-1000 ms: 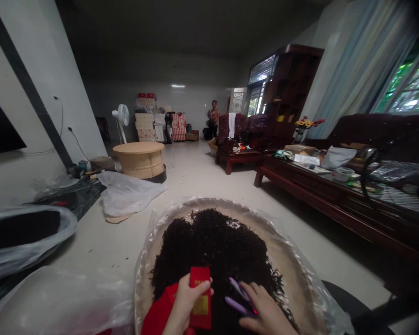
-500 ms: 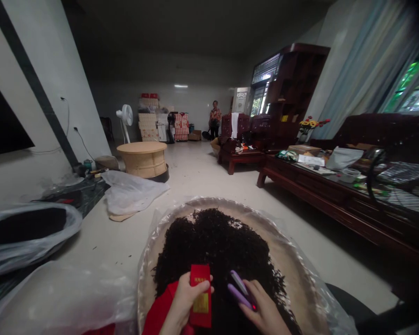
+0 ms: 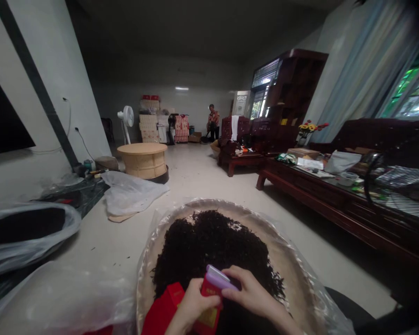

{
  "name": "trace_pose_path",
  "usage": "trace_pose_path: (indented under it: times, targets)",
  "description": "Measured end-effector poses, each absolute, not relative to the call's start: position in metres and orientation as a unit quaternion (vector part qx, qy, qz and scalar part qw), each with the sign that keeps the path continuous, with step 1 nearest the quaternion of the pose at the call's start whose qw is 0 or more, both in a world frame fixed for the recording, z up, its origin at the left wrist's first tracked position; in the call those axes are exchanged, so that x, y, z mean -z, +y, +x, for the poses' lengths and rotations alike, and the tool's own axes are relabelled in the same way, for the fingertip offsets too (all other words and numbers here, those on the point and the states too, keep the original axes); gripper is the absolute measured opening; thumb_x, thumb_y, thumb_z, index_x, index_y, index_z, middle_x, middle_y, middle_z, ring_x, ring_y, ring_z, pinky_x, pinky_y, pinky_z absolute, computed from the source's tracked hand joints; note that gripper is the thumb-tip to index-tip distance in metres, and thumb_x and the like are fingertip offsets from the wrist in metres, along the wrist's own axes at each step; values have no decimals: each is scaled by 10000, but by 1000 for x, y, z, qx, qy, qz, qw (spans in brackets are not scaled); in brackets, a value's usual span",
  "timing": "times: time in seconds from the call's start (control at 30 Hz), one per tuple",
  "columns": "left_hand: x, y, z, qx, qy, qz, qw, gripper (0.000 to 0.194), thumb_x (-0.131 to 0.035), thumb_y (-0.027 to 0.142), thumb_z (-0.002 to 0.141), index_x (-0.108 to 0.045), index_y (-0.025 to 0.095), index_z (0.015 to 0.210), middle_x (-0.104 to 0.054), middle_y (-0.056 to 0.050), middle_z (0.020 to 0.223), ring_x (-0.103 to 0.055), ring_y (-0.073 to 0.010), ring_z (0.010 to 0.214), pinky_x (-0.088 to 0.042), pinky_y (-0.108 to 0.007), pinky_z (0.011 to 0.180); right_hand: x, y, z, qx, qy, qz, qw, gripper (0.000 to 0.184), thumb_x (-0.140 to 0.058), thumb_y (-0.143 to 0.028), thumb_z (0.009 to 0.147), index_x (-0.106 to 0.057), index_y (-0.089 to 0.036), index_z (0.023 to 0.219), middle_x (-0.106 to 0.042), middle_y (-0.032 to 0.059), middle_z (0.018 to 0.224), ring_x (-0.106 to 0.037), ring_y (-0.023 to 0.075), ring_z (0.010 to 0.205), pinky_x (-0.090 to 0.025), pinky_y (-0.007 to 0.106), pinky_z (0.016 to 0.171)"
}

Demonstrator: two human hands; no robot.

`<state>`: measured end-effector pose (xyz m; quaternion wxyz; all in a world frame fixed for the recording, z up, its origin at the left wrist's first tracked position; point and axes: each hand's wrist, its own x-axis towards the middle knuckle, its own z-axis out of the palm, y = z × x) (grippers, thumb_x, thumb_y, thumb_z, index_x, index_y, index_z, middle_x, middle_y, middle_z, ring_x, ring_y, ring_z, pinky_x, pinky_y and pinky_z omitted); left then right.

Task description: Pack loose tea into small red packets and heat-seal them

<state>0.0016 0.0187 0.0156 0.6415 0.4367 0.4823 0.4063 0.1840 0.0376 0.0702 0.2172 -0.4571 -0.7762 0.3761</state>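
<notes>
You're holding the red gold-printed pkt (image 3: 209, 319) in L hand (image 3: 194, 298), purple handheld clamp tool (image 3: 219, 278) in R hand (image 3: 247, 288).
L grip's pinching pkt btwn thumb & fingers; R grip's wrapping round tool, which is lying across pkt's top end. Pkt's hanging over dark dried leaves (image 3: 212, 246) in round tray (image 3: 298, 274), w/ more red packaging (image 3: 158, 311) sitting just left.

1. Heap (image 3: 212, 246) contained in tray (image 3: 298, 274).
2. Packet (image 3: 208, 320) held in left hand (image 3: 192, 303), above heap.
3. Tool (image 3: 219, 279) held in right hand (image 3: 247, 289), at packet's top.
4. Round table (image 3: 142, 149) placed beyond tray, leftward; fan (image 3: 127, 116) stationed behind it.
5. Low table (image 3: 310, 202) set right of tray, box (image 3: 303, 153) laid on it.
</notes>
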Motion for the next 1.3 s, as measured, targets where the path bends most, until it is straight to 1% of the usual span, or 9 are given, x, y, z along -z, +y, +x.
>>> trace_pose_path:
  times: [0.13,0.27,0.5,0.6,0.73,0.83,1.17,1.23,1.3]
  targets:
    - [-14,18,1,-401,496,442,631,275,-781,185,513,-692,102,760,-691,-21,660,-617,-174,634,-453,-265,618,-75,41,179,-367,-781,-462,205,244,-679,-287,739,-729,-180,953,-644,36,834,-564,192,766,-367,252,661]
    - [1,21,5,-411,516,420,623,316,-810,238,474,-671,106,725,-683,-27,620,-624,-187,592,-459,-279,592,-72,42,179,-351,-786,-468,202,165,-653,-284,773,-739,-185,873,-630,21,766,-549,176,717,-332,244,620]
    - [0,21,5,-409,498,421,638,316,-811,265,497,-683,98,733,-700,-48,627,-657,-207,610,-467,-281,598,-73,43,178,-345,-793,-459,202,179,-630,-326,801,-729,-179,776,-621,20,741,-557,173,714,-333,248,625]
    - [-6,20,2,-412,479,416,654,334,-818,284,518,-683,99,760,-712,-61,643,-672,-217,623,-481,-288,609,-73,49,181,-378,-775,-461,210,221,-629,-360,791,-745,-178,836,-658,35,777,-579,200,751,-371,264,660]
    - [-8,21,-2,-427,472,385,668,416,-836,347,506,-687,99,805,-729,-92,707,-687,-233,653,-503,-310,623,-71,58,194,-412,-736,-478,245,403,-651,-422,754,-712,-162,1056,-698,76,962,-601,263,892,-421,324,785]
    - [-7,23,-2,-438,484,369,662,443,-847,362,467,-686,96,782,-723,-89,688,-676,-228,622,-501,-314,612,-73,60,198,-404,-736,-493,229,457,-683,-413,723,-698,-149,1095,-689,88,983,-598,269,901,-426,330,790]
    - [2,25,0,-426,525,418,607,373,-825,292,485,-695,94,774,-688,-43,661,-619,-193,619,-459,-276,582,-83,51,166,-363,-787,-466,177,143,-685,-223,730,-758,-193,850,-647,9,758,-559,170,732,-347,238,642]
    - [1,25,-2,-444,508,421,606,438,-844,322,474,-705,102,827,-713,-64,748,-637,-212,707,-475,-283,646,-84,51,165,-352,-794,-464,174,118,-677,-213,739,-756,-193,825,-628,2,735,-548,163,720,-332,237,636]
    - [-4,25,-4,-485,477,410,608,559,-847,395,494,-702,129,963,-728,-84,903,-644,-225,837,-477,-282,738,-84,51,166,-340,-798,-468,170,121,-668,-212,750,-755,-198,832,-615,-2,727,-543,159,716,-322,239,633]
